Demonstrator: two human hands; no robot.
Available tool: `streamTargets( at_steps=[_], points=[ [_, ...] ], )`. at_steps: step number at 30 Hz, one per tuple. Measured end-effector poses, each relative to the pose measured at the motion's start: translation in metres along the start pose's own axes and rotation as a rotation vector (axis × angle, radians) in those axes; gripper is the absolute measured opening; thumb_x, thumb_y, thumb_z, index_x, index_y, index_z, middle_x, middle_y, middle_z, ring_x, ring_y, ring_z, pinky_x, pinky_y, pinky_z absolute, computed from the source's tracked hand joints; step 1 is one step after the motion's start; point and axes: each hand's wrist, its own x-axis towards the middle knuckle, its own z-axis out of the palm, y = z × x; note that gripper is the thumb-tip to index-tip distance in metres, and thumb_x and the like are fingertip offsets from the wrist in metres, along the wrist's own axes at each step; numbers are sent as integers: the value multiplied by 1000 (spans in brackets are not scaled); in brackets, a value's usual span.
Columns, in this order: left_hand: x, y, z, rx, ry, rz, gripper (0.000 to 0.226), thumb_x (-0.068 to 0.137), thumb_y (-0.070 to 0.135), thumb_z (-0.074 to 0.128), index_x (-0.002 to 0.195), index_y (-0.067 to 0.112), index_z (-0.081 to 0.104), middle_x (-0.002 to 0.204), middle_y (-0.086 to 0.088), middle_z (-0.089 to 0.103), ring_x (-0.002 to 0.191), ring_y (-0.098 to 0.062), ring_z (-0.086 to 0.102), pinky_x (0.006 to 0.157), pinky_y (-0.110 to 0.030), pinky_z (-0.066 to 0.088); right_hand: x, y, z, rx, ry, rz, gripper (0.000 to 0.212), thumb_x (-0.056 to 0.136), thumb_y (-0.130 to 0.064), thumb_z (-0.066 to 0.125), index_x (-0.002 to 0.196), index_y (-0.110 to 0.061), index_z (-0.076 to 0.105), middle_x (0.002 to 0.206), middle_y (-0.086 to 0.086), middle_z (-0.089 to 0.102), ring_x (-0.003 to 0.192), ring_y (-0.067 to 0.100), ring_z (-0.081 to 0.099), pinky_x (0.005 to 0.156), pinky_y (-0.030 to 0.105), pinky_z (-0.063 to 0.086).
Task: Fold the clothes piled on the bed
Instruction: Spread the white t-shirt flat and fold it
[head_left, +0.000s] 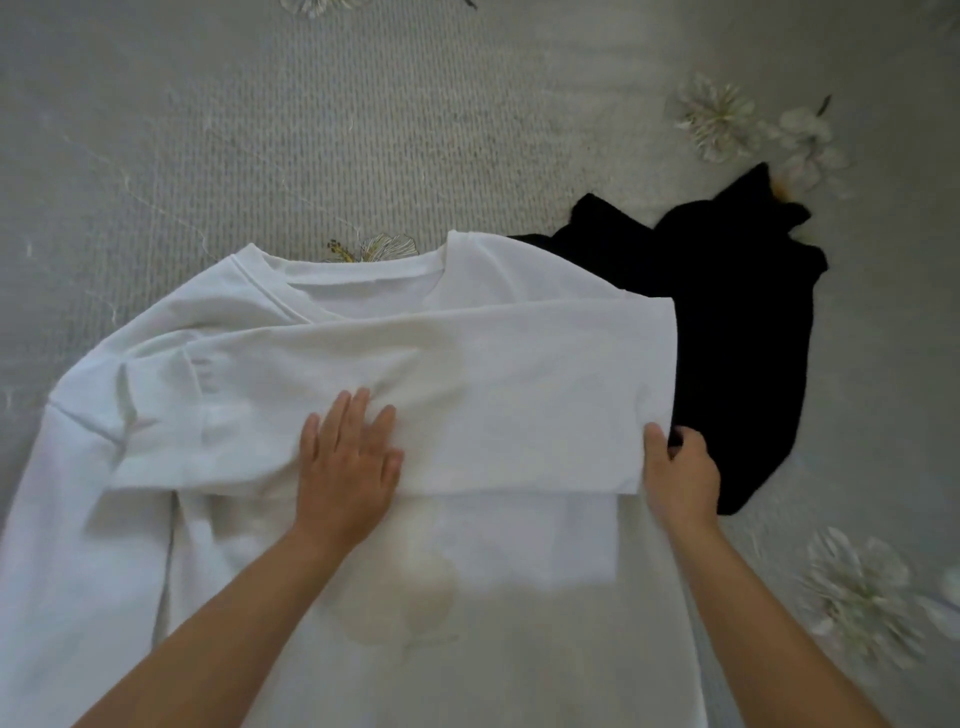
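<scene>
A grey bed (363, 130) with pale flower prints carries a white sweatshirt (260, 519) spread flat, one sleeve (467, 374) folded across its chest. A black garment (727, 322) lies just beside it, partly beneath. The left hand (348, 467) presses the sleeve, fingers spread; the right hand (680, 478) pinches the sleeve's edge.

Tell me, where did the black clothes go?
In the head view, the black garment lies on the bed's grey cover, right of the white sweatshirt, partly tucked under its edge, near the right hand.
</scene>
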Motion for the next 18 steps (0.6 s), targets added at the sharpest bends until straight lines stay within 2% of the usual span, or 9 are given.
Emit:
streamTargets(
  at_steps=[2, 3, 5, 7, 9, 11, 13, 16, 18],
  points=[
    [-3, 10, 0, 25, -74, -28, 43, 80, 32, 37, 119, 14, 44, 121, -24, 58, 119, -33, 39, 95, -45, 25, 1, 1, 1, 72, -14, 12, 26, 96, -24, 44, 81, -3, 51, 71, 3, 50, 81, 25, 52, 58, 28, 29],
    [-4, 12, -1, 30, -104, -35, 44, 80, 34, 37, 119, 15, 44, 121, -24, 58, 119, -34, 44, 95, -46, 25, 2, 2, 0, 105, 7, -9, 28, 95, -22, 45, 75, -3, 47, 64, 0, 44, 74, 22, 48, 55, 30, 25],
    [-5, 14, -2, 24, -159, -42, 44, 80, 36, 36, 118, 16, 44, 121, -22, 59, 114, -38, 54, 95, -47, 28, 2, 6, -1, 184, 91, -59, 22, 96, -18, 45, 79, -4, 45, 63, -3, 40, 63, 17, 41, 50, 26, 27],
    [-4, 14, -5, 11, -233, -53, 46, 79, 38, 36, 119, 17, 45, 121, -20, 60, 111, -39, 56, 93, -52, 37, -3, 9, -1, 236, 151, -106, 12, 96, -14, 43, 90, -4, 45, 67, -2, 42, 60, 12, 40, 50, 15, 33],
    [0, 12, -10, 18, -336, -49, 49, 78, 39, 36, 117, 15, 54, 120, -19, 61, 108, -40, 58, 84, -61, 42, -5, 12, 2, 207, 153, -147, 16, 96, -10, 42, 105, 2, 49, 83, 10, 53, 73, 22, 50, 60, 17, 34],
    [2, 10, -15, 45, -423, -45, 53, 78, 39, 36, 112, 10, 64, 118, -20, 62, 106, -42, 58, 79, -64, 42, -2, 16, 5, 85, 160, -209, 31, 95, -9, 41, 120, 9, 46, 108, 24, 52, 98, 34, 51, 81, 27, 35],
    [-4, 8, -23, 60, -448, -48, 54, 78, 38, 36, 111, 8, 65, 117, -21, 62, 106, -43, 58, 78, -65, 41, -4, 12, 4, -70, 217, -360, 41, 92, -17, 37, 118, 13, 48, 114, 32, 50, 105, 42, 49, 87, 36, 37],
    [-29, 1, -39, 69, -386, -40, 51, 79, 37, 36, 119, 13, 53, 119, -21, 61, 111, -41, 56, 80, -63, 43, -24, 9, 11, -299, 247, -671, 45, 83, -21, 36, 113, 8, 51, 114, 34, 54, 105, 47, 52, 84, 50, 45],
    [-57, -6, -53, 60, -334, -108, 49, 79, 37, 35, 123, 16, 43, 121, -21, 59, 120, -35, 43, 88, -57, 42, -44, 13, 26, -393, 209, -909, 40, 82, -22, 38, 115, -1, 46, 119, 28, 54, 112, 40, 44, 90, 48, 42]
  ],
)
